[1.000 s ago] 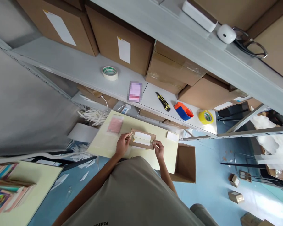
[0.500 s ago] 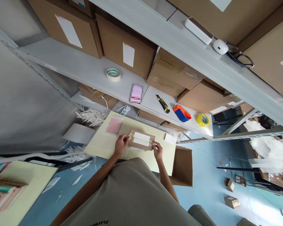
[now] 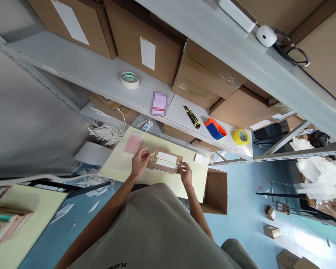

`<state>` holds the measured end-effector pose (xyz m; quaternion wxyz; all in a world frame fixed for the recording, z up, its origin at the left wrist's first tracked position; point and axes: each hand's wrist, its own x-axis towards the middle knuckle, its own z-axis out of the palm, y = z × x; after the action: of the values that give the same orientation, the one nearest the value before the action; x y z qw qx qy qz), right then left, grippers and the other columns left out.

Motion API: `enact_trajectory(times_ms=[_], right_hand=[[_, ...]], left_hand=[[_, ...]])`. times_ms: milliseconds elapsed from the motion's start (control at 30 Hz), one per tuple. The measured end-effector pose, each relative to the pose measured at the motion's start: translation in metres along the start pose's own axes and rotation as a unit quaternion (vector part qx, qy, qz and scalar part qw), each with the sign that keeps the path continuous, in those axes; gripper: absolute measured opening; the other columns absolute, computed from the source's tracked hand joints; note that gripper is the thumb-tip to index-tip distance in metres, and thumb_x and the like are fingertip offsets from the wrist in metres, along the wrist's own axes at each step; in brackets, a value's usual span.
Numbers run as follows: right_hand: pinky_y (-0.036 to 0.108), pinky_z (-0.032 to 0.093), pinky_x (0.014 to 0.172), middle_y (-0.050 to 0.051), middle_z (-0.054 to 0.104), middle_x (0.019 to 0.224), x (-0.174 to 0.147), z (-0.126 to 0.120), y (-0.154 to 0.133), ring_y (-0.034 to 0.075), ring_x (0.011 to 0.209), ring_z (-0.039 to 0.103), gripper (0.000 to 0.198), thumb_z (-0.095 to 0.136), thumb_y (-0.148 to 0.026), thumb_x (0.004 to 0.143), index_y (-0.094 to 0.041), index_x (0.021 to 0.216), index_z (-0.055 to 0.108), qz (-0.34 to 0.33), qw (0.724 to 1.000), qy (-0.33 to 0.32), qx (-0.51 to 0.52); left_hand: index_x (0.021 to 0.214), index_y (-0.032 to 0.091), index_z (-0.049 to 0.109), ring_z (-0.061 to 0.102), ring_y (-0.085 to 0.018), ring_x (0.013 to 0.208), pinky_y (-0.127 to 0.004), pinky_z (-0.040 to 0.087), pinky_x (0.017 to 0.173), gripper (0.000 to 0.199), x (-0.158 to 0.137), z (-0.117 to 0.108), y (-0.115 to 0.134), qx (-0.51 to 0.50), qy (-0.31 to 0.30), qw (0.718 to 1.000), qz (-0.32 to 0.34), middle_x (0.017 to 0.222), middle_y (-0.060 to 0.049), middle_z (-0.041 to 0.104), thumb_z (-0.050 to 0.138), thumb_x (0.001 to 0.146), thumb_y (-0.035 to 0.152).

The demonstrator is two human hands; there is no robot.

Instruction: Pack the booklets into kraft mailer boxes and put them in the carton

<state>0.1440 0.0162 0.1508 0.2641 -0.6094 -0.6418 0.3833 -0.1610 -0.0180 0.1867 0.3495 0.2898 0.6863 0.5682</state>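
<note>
Pale yellow table (image 3: 120, 168): left hand (image 3: 139, 163), right hand (image 3: 186, 175) each pinching flat brown parcel (image 3: 165, 162) ends.

Left hand (image 3: 139, 163) and right hand (image 3: 186, 174) pinching, apart

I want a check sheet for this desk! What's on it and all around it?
Surface: pale yellow table.
Job's things: small brown box with white label, clear tape across it.
Clutter: pink sheet, white card on the table.
Hands: left hand and right hand at the box's two ends.
Cables: white cable behind the table.
Surroundings: shelf with tape rolls, knife, cartons; open carton on blue floor.
</note>
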Motion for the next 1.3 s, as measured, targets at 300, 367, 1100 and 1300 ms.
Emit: enact_trajectory(times_ms=[300, 367, 1100, 1300], right_hand=[[0.046, 0.06, 0.116, 0.018, 0.077, 0.141, 0.025, -0.065, -0.075, 0.033, 0.133, 0.074, 0.037, 0.054, -0.046, 0.115, -0.023, 0.135, 0.077, -0.135, 0.982, 0.036, -0.13], [0.049, 0.057, 0.119, 0.019, 0.075, 0.142, 0.053, -0.103, -0.102, 0.033, 0.135, 0.071, 0.04, 0.049, -0.046, 0.118, -0.022, 0.139, 0.073, -0.173, 0.967, 0.106, -0.153], [0.046, 0.059, 0.084, 0.015, 0.075, 0.099, 0.101, -0.166, -0.165, 0.035, 0.091, 0.073, 0.053, 0.058, -0.076, 0.107, -0.023, 0.113, 0.063, -0.122, 0.96, 0.128, -0.215], [0.037, 0.06, 0.083, 0.007, 0.08, 0.097, 0.039, -0.121, -0.192, 0.025, 0.087, 0.071, 0.059, 0.069, -0.081, 0.1, -0.023, 0.112, 0.07, -0.094, 0.988, -0.099, -0.068]], left_hand=[[0.141, 0.016, 0.069, 0.083, -0.028, 0.104, -0.043, 0.068, 0.099, 0.078, 0.009, 0.049, 0.07, -0.058, -0.108, 0.992, 0.036, 0.108, -0.012, 0.086, 0.084, 0.086, 0.068], [0.143, 0.015, 0.069, 0.083, -0.027, 0.102, -0.041, 0.067, 0.096, 0.077, 0.014, 0.069, 0.093, -0.076, -0.138, 0.986, 0.059, 0.107, -0.011, 0.086, 0.087, 0.086, 0.064], [0.142, 0.014, 0.074, 0.081, -0.022, 0.081, -0.041, 0.071, 0.085, 0.092, 0.012, 0.046, 0.123, -0.208, -0.133, 0.968, 0.037, 0.091, -0.004, 0.083, 0.105, 0.073, 0.065], [0.096, 0.015, 0.083, 0.078, -0.023, 0.073, -0.04, 0.069, 0.076, 0.067, -0.004, 0.009, 0.092, -0.206, -0.146, 0.967, -0.02, 0.084, -0.01, 0.082, 0.099, 0.075, 0.076]])
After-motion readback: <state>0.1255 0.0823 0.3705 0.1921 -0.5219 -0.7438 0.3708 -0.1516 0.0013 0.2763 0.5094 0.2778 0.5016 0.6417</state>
